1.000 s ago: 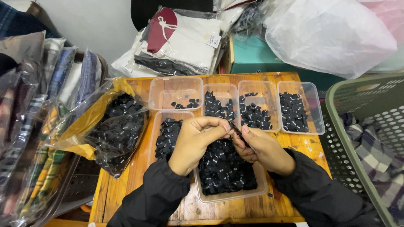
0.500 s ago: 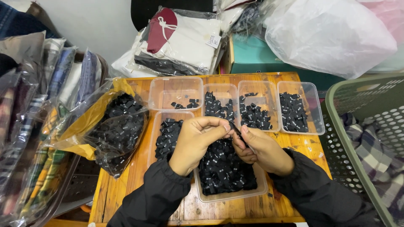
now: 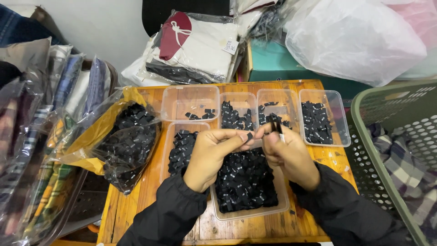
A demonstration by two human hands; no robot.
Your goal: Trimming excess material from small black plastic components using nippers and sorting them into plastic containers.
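Note:
My left hand pinches a small black tag between thumb and forefinger. Close beside it, my right hand grips a few black tags that stick up above its fingers. Both hands hover over a clear plastic tray heaped with the same black pieces. Beyond them stand several smaller clear tubs with sorted black tags, one nearly bare. Both sleeves are black.
A plastic bag of black tags lies on the left of the wooden table. A green laundry basket with plaid cloth stands on the right. Bagged garments and a white sack sit behind; folded fabrics pile at left.
My right hand has lifted a little, and the tags in it now stand higher above the fingers. The left hand stays pinched over the big tray.

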